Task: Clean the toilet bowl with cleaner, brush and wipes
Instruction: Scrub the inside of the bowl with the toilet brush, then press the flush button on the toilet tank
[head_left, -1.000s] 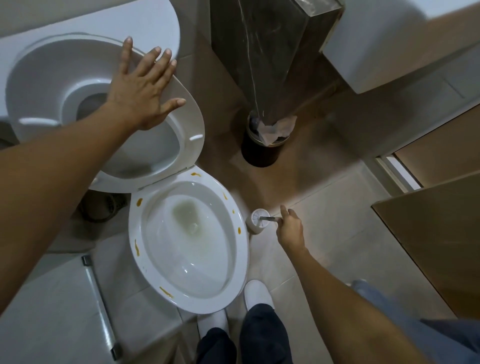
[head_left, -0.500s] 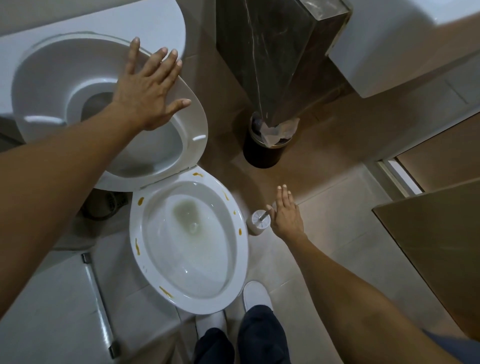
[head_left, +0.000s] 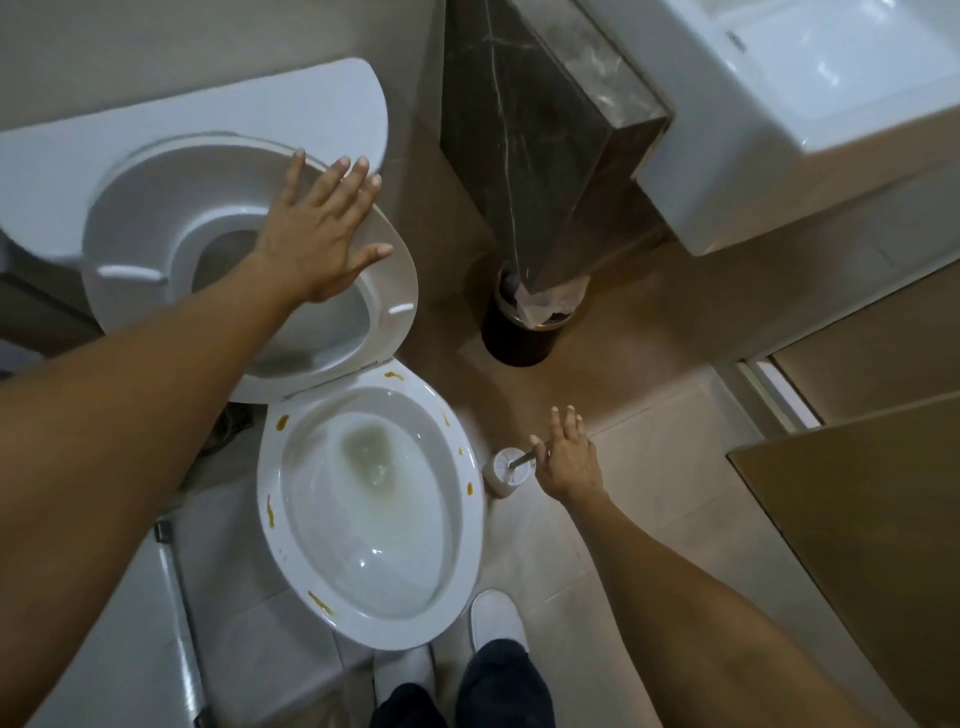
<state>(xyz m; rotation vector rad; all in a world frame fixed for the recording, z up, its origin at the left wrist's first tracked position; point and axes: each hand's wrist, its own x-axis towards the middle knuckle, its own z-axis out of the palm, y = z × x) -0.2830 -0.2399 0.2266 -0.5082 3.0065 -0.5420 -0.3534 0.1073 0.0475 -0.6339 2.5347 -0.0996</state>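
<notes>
Now, left hand (head_left: 317, 244): pressing flat, fingers spread, on the raised seat (head_left: 249, 260) behind the toilet bowl (head_left: 371, 514).
Right hand (head_left: 569, 457): fingers loosely apart, touching the brush handle (head_left: 527, 458).
Brush holder (head_left: 503, 473): standing just right of the bowl.

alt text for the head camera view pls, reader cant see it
Seen from above, a person's left hand presses flat on the raised toilet seat while the right hand reaches the handle of the toilet brush in its floor holder. The open toilet bowl has yellow-brown smears on its rim; a dark bin stands behind.
</notes>
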